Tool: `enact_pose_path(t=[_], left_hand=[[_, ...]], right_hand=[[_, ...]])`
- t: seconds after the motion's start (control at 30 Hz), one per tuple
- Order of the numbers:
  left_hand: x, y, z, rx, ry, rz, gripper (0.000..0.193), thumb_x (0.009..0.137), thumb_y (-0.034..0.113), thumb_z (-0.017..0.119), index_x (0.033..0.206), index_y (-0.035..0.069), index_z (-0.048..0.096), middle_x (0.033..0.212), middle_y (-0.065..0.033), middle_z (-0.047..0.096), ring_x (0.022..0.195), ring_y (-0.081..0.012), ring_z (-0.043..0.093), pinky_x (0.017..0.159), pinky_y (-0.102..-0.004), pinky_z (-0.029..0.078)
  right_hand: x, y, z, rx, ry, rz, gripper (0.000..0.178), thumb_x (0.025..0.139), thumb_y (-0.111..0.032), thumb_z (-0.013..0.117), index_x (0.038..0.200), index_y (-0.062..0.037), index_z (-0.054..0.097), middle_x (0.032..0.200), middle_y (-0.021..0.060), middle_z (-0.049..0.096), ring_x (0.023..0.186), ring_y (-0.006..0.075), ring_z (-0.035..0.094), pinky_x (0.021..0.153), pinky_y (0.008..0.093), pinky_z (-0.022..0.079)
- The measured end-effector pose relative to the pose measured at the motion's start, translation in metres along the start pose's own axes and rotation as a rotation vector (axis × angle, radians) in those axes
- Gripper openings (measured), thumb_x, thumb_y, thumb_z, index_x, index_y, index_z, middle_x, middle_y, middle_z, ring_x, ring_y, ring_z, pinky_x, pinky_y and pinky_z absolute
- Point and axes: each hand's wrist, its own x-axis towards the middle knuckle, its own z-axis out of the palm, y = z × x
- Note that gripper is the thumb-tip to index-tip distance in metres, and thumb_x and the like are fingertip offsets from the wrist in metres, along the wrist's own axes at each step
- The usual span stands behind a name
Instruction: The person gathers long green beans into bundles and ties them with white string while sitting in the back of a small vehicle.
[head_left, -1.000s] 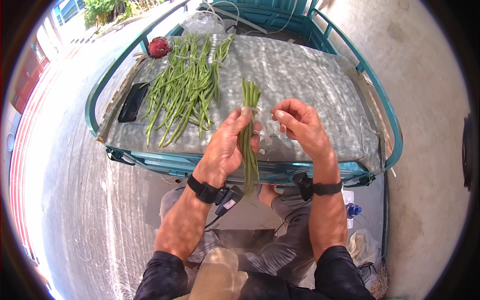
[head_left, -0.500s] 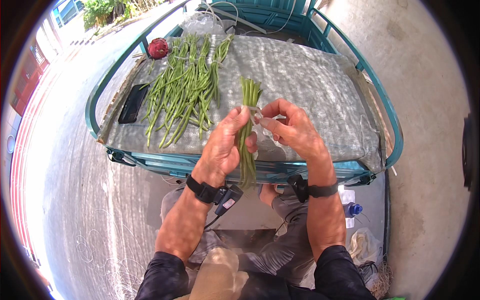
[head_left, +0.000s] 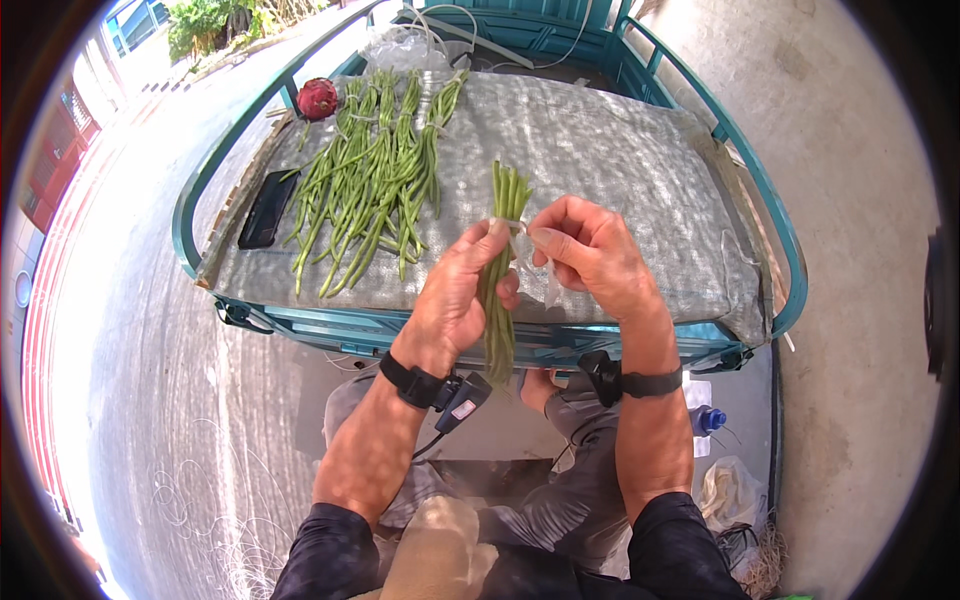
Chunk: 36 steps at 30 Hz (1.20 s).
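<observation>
A bunch of long green beans [head_left: 511, 188] stands nearly upright over the near part of a grey woven sheet [head_left: 590, 150]. My left hand [head_left: 452, 290] is closed round the beans, thumb against a pale plastic tie [head_left: 514, 226] that crosses their upper part. To the right, my right hand [head_left: 597, 258] pinches the tie's end between thumb and forefinger, a little away from the stems. A thin clear strip hangs below those fingers. Several tied bunches of long beans [head_left: 375, 170] lie side by side at the left of the sheet.
Beside the laid bunches are a red dragon fruit [head_left: 317, 99] and a black phone [head_left: 267, 208]. Teal rails [head_left: 790, 225] border the cart bed. Clear plastic bags [head_left: 400, 48] lie at the back. A blue-capped bottle [head_left: 708, 419] stands below, right of my legs.
Both hands and the bean bunch have shifted slightly right and nearer. My right fingers have drawn a little away from the bunch with the tie's end.
</observation>
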Motion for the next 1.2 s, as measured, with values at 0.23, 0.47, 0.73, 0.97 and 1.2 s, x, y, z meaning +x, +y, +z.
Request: enact_pose_path(t=[0.23, 0.47, 0.73, 0.97, 1.2], left_hand=[[0.003, -0.005, 0.002, 0.011, 0.021, -0.014, 0.034, 0.100, 0.037, 0.069, 0.118, 0.011, 0.058, 0.087, -0.0006, 0.058, 0.061, -0.0116, 0.054, 0.055, -0.0279, 0.046], [0.008, -0.007, -0.004, 0.006, 0.009, -0.032, 0.035, 0.103, 0.027, 0.067, 0.131, 0.010, 0.054, 0.095, 0.0011, 0.063, 0.068, -0.0095, 0.059, 0.052, -0.0253, 0.050], [0.011, -0.013, -0.009, -0.052, -0.046, -0.036, 0.036, 0.104, 0.027, 0.063, 0.134, 0.008, 0.053, 0.099, -0.0012, 0.066, 0.081, -0.0126, 0.065, 0.053, -0.0265, 0.052], [0.010, -0.013, -0.011, -0.179, -0.068, -0.027, 0.027, 0.106, 0.028, 0.061, 0.126, 0.011, 0.058, 0.104, -0.0021, 0.068, 0.080, -0.0133, 0.065, 0.054, -0.0262, 0.051], [0.009, -0.013, -0.006, -0.208, -0.080, -0.020, 0.024, 0.106, 0.029, 0.060, 0.125, 0.013, 0.058, 0.106, -0.0025, 0.068, 0.078, -0.0131, 0.065, 0.059, -0.0266, 0.053]], right_hand=[[-0.001, 0.005, -0.006, 0.113, -0.086, -0.030, 0.021, 0.091, -0.012, 0.074, 0.109, -0.0015, 0.069, 0.085, 0.0025, 0.068, 0.070, 0.0072, 0.061, 0.060, 0.0234, 0.047], [0.002, 0.006, 0.000, -0.044, -0.001, -0.148, 0.021, 0.088, -0.007, 0.077, 0.107, -0.0008, 0.070, 0.089, 0.0025, 0.071, 0.085, 0.0103, 0.068, 0.077, 0.0268, 0.054], [0.007, 0.011, 0.014, -0.092, 0.028, -0.164, 0.013, 0.093, -0.008, 0.074, 0.103, -0.0006, 0.070, 0.094, 0.0030, 0.073, 0.084, 0.0102, 0.067, 0.073, 0.0264, 0.054], [0.004, 0.011, 0.007, -0.160, 0.022, -0.196, 0.025, 0.092, -0.001, 0.070, 0.115, -0.0007, 0.063, 0.098, 0.0043, 0.070, 0.085, 0.0111, 0.067, 0.070, 0.0284, 0.054], [0.001, 0.012, 0.011, -0.298, 0.014, -0.214, 0.032, 0.084, -0.002, 0.076, 0.111, -0.0006, 0.058, 0.092, 0.0063, 0.068, 0.083, 0.0142, 0.068, 0.070, 0.0312, 0.054]])
